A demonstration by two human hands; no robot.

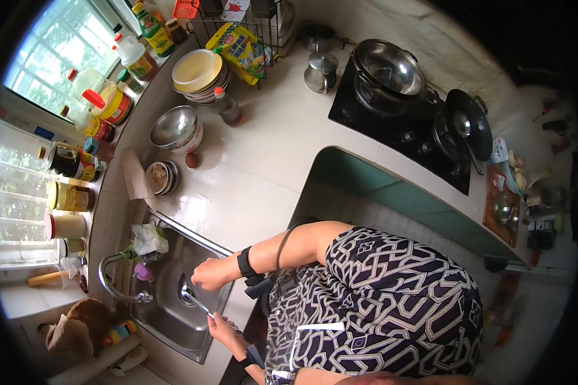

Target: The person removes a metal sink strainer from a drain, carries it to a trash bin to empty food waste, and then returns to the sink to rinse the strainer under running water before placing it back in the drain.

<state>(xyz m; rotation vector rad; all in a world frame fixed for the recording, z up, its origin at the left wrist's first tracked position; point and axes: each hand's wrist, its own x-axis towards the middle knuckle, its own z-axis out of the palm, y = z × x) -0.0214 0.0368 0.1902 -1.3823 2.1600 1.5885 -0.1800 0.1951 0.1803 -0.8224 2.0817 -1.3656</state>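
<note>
My left hand [224, 329] grips the handle of a spoon-like metal utensil [201, 305], whose far end lies over the drain of the stainless steel sink [171, 323]. Just above it in the picture, my right hand [211, 274] hangs over the sink near its right edge, fingers curled; whether they hold anything is hidden. To the left of both hands, the curved metal faucet [107, 279] reaches over the basin. A purple item [143, 272] and a whitish plastic bag [149, 239] are at the basin's upper left.
On the counter [250, 159] stand stacked small bowls [163, 178], a brown egg [191, 160], a metal bowl [173, 127], stacked plates [200, 72] and a bottle [229, 111]. Jars and bottles line the windowsill. A gas stove [380, 120] carries a steel pan [390, 67] and a dark wok [474, 125].
</note>
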